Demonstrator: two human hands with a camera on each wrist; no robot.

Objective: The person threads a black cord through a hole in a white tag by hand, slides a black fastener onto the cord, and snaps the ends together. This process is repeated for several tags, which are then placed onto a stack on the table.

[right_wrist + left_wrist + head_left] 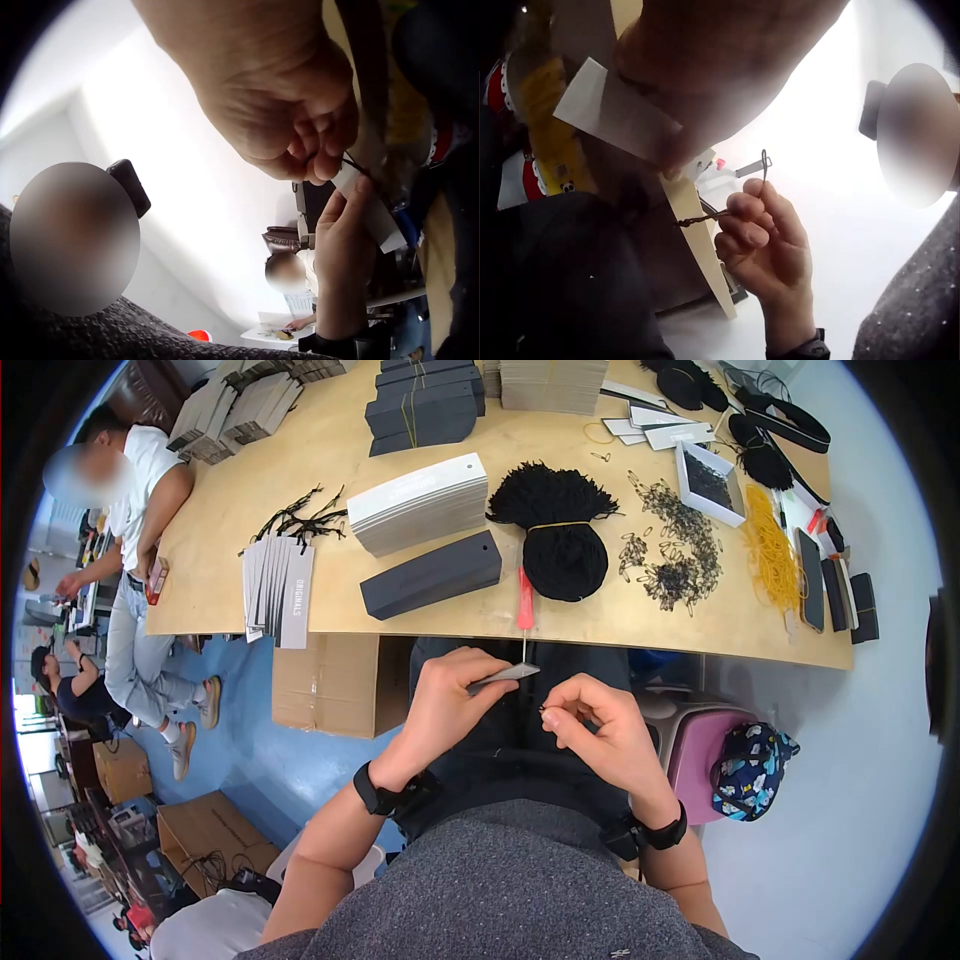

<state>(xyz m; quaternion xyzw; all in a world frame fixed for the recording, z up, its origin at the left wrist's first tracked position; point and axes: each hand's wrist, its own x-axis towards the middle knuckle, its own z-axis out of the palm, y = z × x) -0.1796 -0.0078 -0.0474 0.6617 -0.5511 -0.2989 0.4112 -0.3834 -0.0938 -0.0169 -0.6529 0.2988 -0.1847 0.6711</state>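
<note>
Just off the table's front edge, my left hand [455, 690] pinches a pale grey card tag [508, 676] between thumb and fingers. The tag [622, 112] shows as a flat strip in the left wrist view. To the right of it, my right hand [605, 725] pinches a thin dark cord [697, 220]. In the left wrist view the cord makes a loop above the fingertips, and its knotted tail hangs out on the other side. A red-handled tool [525, 600] lies at the table edge, its thin metal shaft pointing toward my hands.
On the table [330, 615] are stacked white tags [420, 505], a black tag stack [432, 577], a bundle of black cords [565, 555], loose safety pins [680, 550] and yellow rubber bands [770, 550]. Finished-looking strung grey tags [275, 590] lie left. Another person [150, 490] is beyond the left end.
</note>
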